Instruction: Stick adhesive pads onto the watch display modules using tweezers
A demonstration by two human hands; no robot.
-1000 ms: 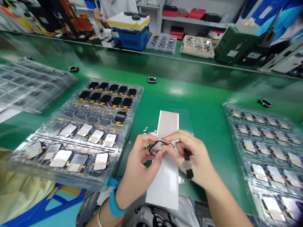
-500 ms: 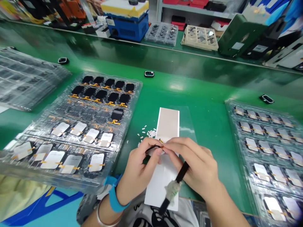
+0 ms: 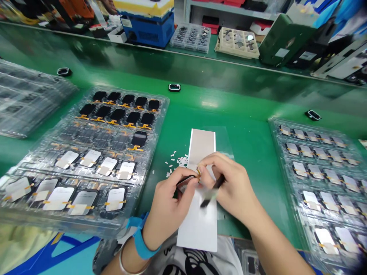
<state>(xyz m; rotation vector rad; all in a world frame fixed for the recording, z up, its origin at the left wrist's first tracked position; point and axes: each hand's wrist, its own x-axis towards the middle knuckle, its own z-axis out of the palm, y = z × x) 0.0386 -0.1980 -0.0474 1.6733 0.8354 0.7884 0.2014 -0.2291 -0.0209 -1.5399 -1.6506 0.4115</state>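
Note:
My left hand (image 3: 169,202), with a blue band at the wrist, grips a small dark-edged screen part (image 3: 183,184) between thumb and fingers. My right hand (image 3: 229,183) pinches the part's yellowish flex strip (image 3: 198,172) and also holds a dark rod-like tool (image 3: 219,181), blurred at its lower end. Both hands meet above a long white sheet (image 3: 197,225) with a beige upper section. Small white scraps (image 3: 182,161) lie left of the sheet. The exact contact between fingertips and strip is partly hidden.
A clear tray (image 3: 156,152) of black and white-backed screens lies left, another tray (image 3: 279,164) right. Stacked clear trays (image 3: 28,99) are at far left. Small watch-like frames (image 3: 174,88) sit near the back ledge. A blue box (image 3: 151,32) stands on the shelf.
My right hand has curled and turned closer around the part, and the tool in it has swung to a new angle. The view has shifted slightly.

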